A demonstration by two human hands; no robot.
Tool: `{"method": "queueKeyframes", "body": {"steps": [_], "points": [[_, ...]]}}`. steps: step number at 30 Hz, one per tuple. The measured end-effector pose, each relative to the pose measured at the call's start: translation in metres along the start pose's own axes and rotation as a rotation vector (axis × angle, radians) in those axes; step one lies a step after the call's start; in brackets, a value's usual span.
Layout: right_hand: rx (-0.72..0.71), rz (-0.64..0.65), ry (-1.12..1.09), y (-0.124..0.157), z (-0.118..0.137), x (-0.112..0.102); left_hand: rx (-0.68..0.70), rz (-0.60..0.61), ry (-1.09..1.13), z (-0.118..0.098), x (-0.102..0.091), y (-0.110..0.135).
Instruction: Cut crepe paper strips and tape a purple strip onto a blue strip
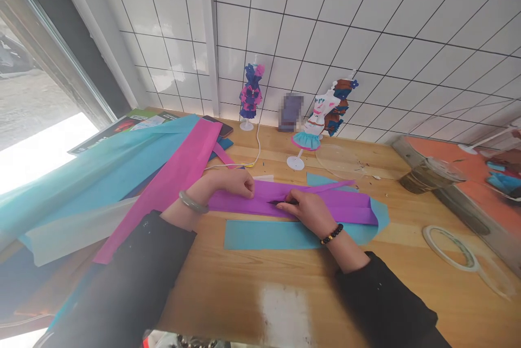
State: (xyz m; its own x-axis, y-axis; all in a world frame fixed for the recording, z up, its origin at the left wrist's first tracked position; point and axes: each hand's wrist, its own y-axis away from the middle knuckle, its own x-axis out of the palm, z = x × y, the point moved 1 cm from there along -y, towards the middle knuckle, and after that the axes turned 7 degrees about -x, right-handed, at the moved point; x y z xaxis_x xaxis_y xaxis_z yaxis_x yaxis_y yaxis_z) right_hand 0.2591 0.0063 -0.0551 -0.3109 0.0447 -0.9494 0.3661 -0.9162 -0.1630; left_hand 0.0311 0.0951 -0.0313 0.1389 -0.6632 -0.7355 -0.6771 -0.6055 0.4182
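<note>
A long folded piece of purple crepe paper [345, 208] lies across the wooden table. My left hand [236, 182] is closed at its left part, thumb and fingers pinching the paper. In my right hand [307, 209] is a pair of scissors [272, 202]; only the dark pointed tip shows, lying over the purple paper, and the handles are hidden by my fingers. A narrow purple strip [340, 185] angles away from the paper's far edge. Beneath and nearer to me runs a light blue strip [260, 235], curling up at its right end [381, 215].
Light blue sheets [134, 152] and a pink sheet [191, 166] are heaped at left. Small dressed mannequins [250, 95] [315, 120] stand by the tiled wall, near a blurred phone-like object [291, 113]. A tape roll [450, 247] and a plastic cup [429, 174] are at right.
</note>
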Motion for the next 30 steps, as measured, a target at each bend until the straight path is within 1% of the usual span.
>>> {"method": "queueKeyframes", "body": {"steps": [4, 9, 21, 30], "points": [[0.014, 0.003, -0.031, 0.001, -0.003, -0.003, 0.01, 0.003, 0.008, 0.002, 0.001, -0.002], [-0.007, 0.03, -0.061, -0.001, -0.003, -0.002, 0.017, -0.001, -0.001, 0.003, 0.0, -0.002], [-0.058, 0.033, -0.039, -0.018, 0.014, 0.006, 0.02, 0.002, -0.003, 0.006, 0.0, -0.003], [-0.079, 0.049, -0.063, -0.024, 0.02, 0.007, 0.018, 0.004, 0.018, -0.001, -0.003, 0.004]]}}
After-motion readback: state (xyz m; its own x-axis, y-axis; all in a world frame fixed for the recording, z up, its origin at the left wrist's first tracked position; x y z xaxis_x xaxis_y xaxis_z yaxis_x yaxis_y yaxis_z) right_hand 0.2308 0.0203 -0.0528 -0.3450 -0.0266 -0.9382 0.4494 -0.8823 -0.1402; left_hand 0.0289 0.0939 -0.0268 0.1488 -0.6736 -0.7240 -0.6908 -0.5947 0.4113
